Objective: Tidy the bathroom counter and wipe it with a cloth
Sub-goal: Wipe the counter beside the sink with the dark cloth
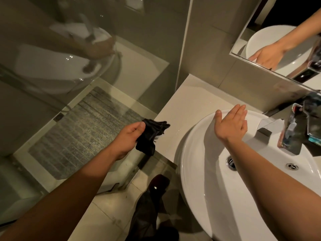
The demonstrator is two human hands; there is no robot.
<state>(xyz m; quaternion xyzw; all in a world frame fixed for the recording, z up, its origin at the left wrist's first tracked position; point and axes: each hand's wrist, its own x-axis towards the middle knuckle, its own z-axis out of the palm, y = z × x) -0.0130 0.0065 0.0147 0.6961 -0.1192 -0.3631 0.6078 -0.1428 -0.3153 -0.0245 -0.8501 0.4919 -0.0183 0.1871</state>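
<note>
My left hand (127,138) grips a crumpled black cloth (151,134) and holds it in the air just off the left front edge of the pale counter (187,105). My right hand (230,123) is flat with fingers together and thumb apart, holding nothing, over the far left rim of the round white basin (196,162). The counter surface to the left of the basin looks bare, with faint wet spots.
A chrome faucet (291,136) stands at the basin's right, with dark packets (312,117) behind it by the wall. A mirror (278,40) hangs above. A glass shower partition (69,84) stands to the left. My dark shoe (159,185) is on the tiled floor below.
</note>
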